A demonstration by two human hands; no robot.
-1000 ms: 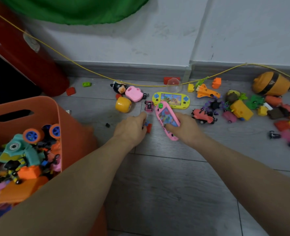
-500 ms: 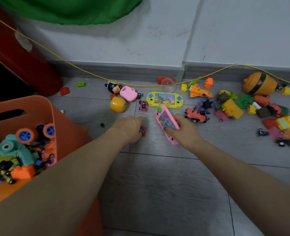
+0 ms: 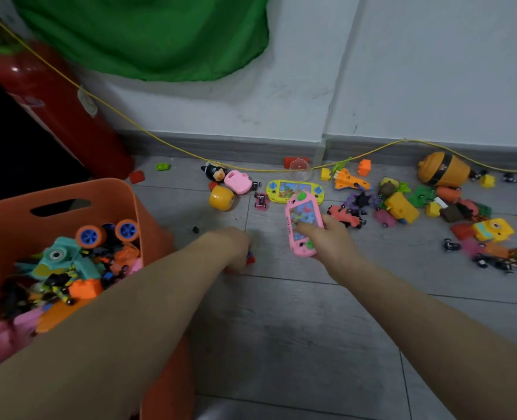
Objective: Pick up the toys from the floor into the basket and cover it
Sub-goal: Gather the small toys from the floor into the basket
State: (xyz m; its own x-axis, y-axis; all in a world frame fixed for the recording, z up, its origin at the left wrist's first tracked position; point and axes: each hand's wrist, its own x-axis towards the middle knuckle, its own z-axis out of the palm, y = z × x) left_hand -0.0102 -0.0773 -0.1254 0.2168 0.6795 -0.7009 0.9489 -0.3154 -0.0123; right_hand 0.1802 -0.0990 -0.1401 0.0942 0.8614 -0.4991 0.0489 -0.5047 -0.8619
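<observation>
Nearest, the left hand (image 3: 231, 245) has curled tighter over a small red toy (image 3: 250, 258) and drawn back toward the orange basket (image 3: 69, 204), which sits just to its left, heaped with toys. Half a second ago that toy lay in plain sight at the fingertips; only its edge shows now. To the right, the right hand (image 3: 331, 242) still grips the pink handheld game (image 3: 302, 227), now lifted and tilted more upright. Just beyond it lies the yellow handheld game (image 3: 295, 190) on the floor (image 3: 281, 328), unmoved, with loose toys farther right.
</observation>
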